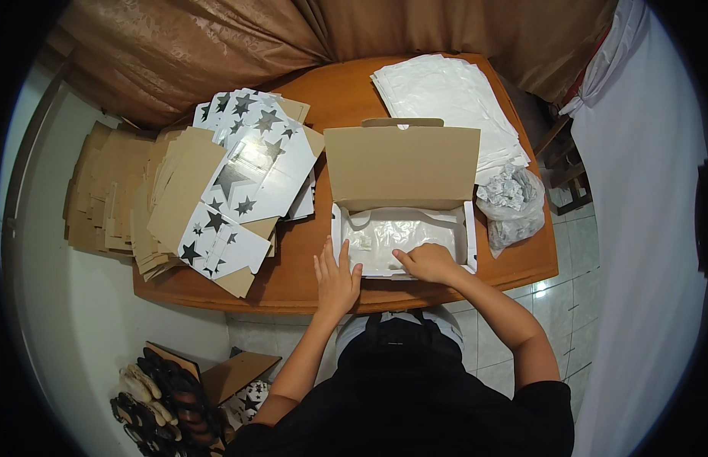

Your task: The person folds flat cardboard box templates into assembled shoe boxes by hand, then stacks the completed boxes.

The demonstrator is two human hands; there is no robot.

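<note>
Dim indoor light, glare on glossy flattened boxes [255, 164], dark fisheye-bent rim

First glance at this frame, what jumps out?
The open cardboard box at table centre, lid up, with both hands at its front: the right hand inside on clear plastic wrap, the left hand at its near-left corner. Left of it, star-printed flat boxes are heaped.

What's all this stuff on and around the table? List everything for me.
Open box: one, brown inside, white walls, table front.
Clear plastic bag: one, inside the box.
Flat star-printed boxes: a stack, white with dark stars, table left.
Brown cardboard flats: a pile, far left.
White sheets: a stack, table back right.
Bag of small packets: one, clear, right of box.
Table: one, brown wood.
Sandals: several, floor, lower left.
Left hand: at box's left wall.
Right hand: inside box, on the bag.
</note>
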